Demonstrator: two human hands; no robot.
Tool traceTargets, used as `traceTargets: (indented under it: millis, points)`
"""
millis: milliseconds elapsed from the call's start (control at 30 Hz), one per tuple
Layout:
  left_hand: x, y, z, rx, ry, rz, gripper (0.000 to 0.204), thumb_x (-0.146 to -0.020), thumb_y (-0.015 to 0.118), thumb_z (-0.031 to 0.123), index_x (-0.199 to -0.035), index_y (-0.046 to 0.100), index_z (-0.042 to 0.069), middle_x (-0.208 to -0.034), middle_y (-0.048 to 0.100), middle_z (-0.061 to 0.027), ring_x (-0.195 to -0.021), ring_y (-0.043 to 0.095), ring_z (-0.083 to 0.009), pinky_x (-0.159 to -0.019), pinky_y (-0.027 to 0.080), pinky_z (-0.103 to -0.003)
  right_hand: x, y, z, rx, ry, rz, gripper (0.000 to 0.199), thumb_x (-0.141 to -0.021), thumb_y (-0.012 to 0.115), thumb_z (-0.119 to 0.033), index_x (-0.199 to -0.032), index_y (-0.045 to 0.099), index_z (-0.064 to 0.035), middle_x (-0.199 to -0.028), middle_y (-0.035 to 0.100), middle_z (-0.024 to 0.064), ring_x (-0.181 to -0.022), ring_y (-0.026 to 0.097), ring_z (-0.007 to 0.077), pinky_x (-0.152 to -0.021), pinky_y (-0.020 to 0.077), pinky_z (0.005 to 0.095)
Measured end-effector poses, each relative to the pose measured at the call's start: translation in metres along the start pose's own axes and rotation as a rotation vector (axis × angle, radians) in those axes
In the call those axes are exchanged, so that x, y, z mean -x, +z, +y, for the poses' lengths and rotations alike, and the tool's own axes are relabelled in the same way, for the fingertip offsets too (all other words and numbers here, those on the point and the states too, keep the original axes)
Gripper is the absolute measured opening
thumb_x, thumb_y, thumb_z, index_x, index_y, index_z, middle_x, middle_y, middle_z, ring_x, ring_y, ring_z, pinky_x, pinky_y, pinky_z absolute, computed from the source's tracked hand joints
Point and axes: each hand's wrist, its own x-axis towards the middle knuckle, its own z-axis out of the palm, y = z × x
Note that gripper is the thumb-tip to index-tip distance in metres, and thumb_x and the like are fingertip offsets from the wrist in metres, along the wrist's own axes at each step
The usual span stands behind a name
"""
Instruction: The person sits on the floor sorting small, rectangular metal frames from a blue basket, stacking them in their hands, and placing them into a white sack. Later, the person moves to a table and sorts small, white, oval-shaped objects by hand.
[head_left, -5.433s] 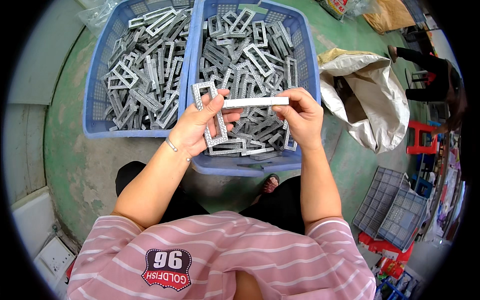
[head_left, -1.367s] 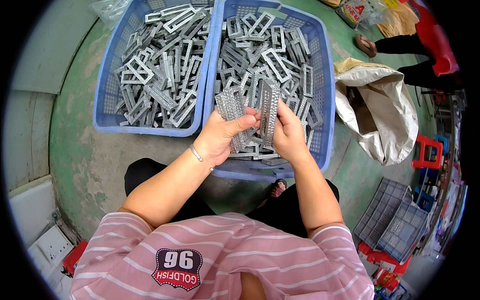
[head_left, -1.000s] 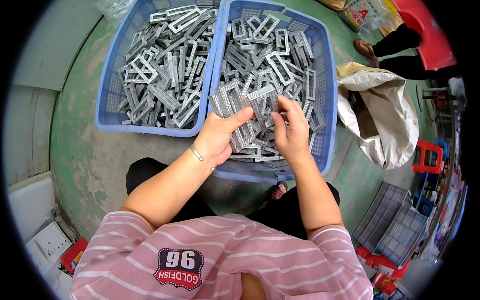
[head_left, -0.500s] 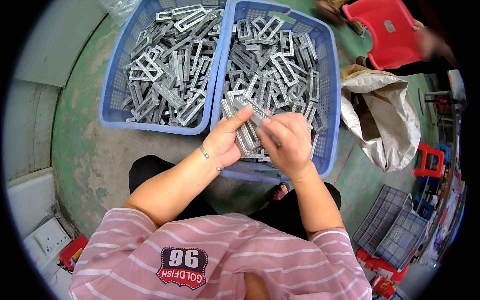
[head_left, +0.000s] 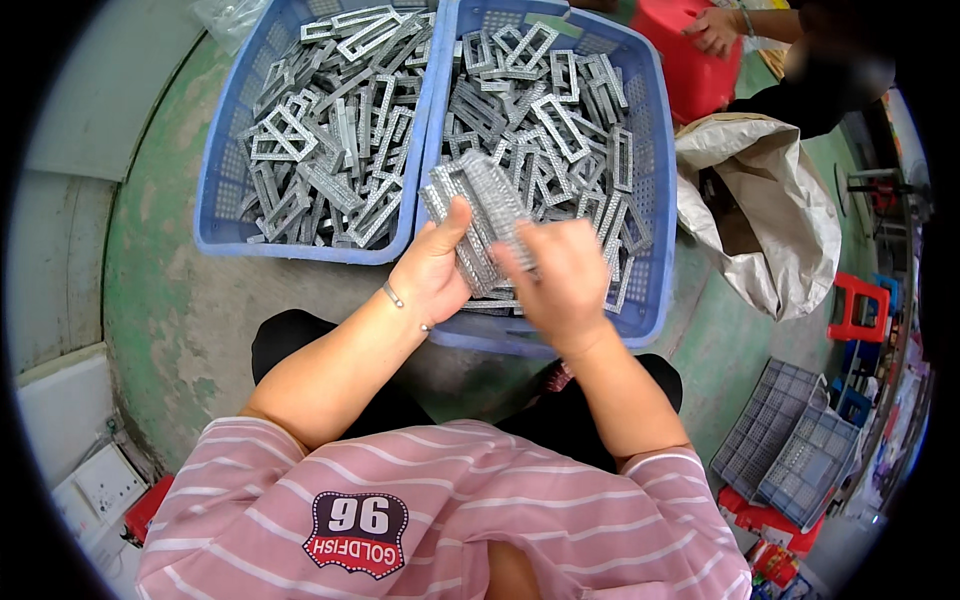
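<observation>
Both hands clamped one stack of grey frames [head_left: 478, 222] over the right crate's [head_left: 652, 262] near edge, left hand [head_left: 432, 268] beneath, right hand [head_left: 556, 280] on its right side, long axis slanting away leftward.

Grey perforated metal frames [head_left: 478, 215], blue baskets [head_left: 650, 190], pink-striped shirt [head_left: 560, 510], green floor [head_left: 180, 300].

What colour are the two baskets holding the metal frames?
Both baskets are blue plastic mesh, seen clearly in the head view; the frames are silvery grey.
</observation>
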Motion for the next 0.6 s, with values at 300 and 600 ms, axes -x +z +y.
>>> traceTargets:
  millis: [300, 600]
  points:
    - [0.001, -0.003, 0.027, -0.041, 0.078, 0.111, 0.027, -0.083, 0.057, 0.017, -0.104, 0.056, 0.0, -0.093, 0.063, -0.0122, -0.083, 0.062, -0.0207, -0.077, 0.051, -0.037, 0.007, 0.051, 0.08, -0.113, 0.875, -0.364, 0.023, -0.077, 0.063, -0.022, -0.077, 0.062, 0.0007, -0.08, 0.058, 0.0153, -0.069, 0.059, 0.0287, -0.064, 0.0467, 0.0356]
    - [0.0, 0.013, 0.039, -0.147, 0.174, 0.036, 0.031, -0.079, 0.058, 0.007, -0.108, 0.051, 0.001, -0.102, 0.059, -0.015, -0.094, 0.058, -0.0256, -0.082, 0.049, -0.04, 0.021, 0.084, 0.097, 0.007, 0.987, -0.439, 0.032, -0.067, 0.074, -0.017, -0.086, 0.055, -0.0002, -0.078, 0.059, 0.008, -0.07, 0.058, 0.0221, -0.064, 0.0466, 0.0351]
